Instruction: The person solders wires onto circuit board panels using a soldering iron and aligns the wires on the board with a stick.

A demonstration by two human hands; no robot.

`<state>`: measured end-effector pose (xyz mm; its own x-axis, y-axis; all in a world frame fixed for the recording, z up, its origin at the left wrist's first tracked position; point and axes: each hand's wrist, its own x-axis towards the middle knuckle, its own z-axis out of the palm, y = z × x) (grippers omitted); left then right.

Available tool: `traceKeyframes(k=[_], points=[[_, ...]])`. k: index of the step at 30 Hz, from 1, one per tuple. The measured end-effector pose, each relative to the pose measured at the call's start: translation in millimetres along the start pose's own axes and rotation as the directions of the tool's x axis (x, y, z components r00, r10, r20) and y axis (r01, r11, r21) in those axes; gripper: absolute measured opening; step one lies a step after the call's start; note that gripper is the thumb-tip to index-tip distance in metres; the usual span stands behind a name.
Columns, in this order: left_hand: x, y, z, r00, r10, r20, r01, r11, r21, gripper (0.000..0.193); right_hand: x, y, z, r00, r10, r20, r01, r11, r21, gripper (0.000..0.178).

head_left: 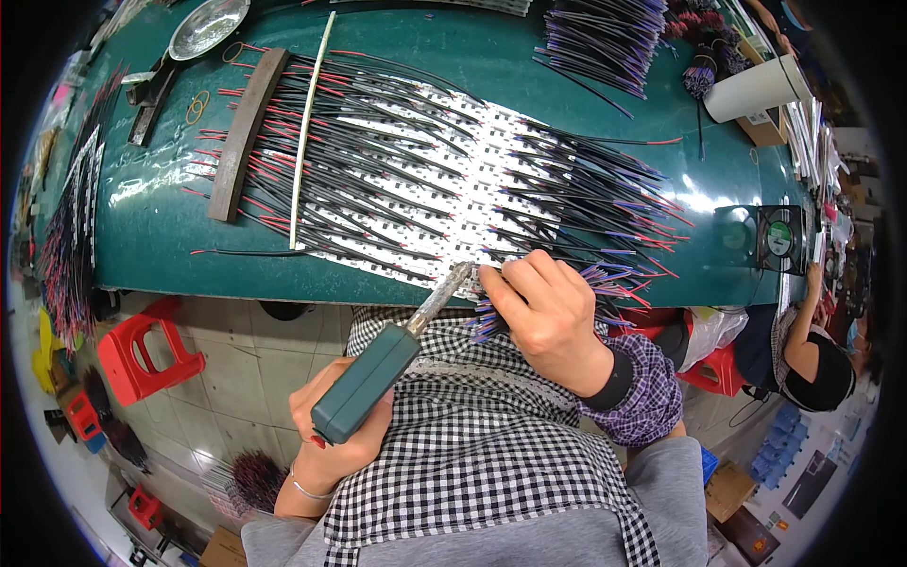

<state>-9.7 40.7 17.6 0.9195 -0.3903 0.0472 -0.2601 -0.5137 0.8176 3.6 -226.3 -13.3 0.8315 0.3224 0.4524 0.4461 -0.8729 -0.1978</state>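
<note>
My left hand [342, 416] is wrapped round the green handle of a soldering iron [367, 383]. The iron's metal tip points up to the near edge of a sheet of white circuit boards [487, 142]. Just right of the tip, my right hand [556, 321] is closed in a pinch at the boards' edge; blue and black wires [605, 279] lie under and beside it. Which wire sits between its fingertips is hidden. Rows of black wires with red ends [378, 203] run off the boards' left side. More wires [595, 184] fan out to the right.
Across the left wires lie a dark bar [248, 142] and a thin pale strip [310, 142]. A metal dish [210, 26] stands far left. Wire bundles [605, 42], a white roll [756, 88] and a small fan [780, 239] are rightward. Another person [820, 359] sits at right.
</note>
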Motion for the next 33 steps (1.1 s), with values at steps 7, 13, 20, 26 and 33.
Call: traceKeyframes(k=[7, 13, 20, 26, 33], points=[[0.7, 1.6, -1.4, 1.0, 0.0, 0.028, 0.0, 1.0, 0.005, 0.017, 1.0, -0.6, -0.7, 1.0, -0.003, 0.005, 0.003, 1.0, -0.003, 0.021], [1.9, -3.4, 1.7, 0.994, 0.106, -0.009, -0.106, 0.994, 0.027, 0.016, 2.4, -1.2, -1.6, 1.0, -0.014, 0.018, 0.015, 1.0, -0.013, 0.02], [-17.4, -11.9, 3.6, 0.996, -0.066, -0.054, 0.06, 0.993, -0.098, 0.02, 1.9, -4.2, -7.9, 0.995, 0.02, 0.098, -0.022, 1.0, 0.015, 0.034], [-12.2, -7.3, -0.8, 0.999, -0.05, -0.013, 0.049, 0.997, -0.055, 0.021, 0.4, 0.8, 0.3, 1.0, -0.005, 0.002, 0.005, 1.0, 0.023, 0.021], [-4.0, -0.3, -4.4, 0.999, 0.054, 0.006, -0.054, 0.997, 0.051, 0.02, -0.5, -1.9, -5.6, 0.997, 0.053, 0.055, -0.058, 0.993, 0.101, 0.033]])
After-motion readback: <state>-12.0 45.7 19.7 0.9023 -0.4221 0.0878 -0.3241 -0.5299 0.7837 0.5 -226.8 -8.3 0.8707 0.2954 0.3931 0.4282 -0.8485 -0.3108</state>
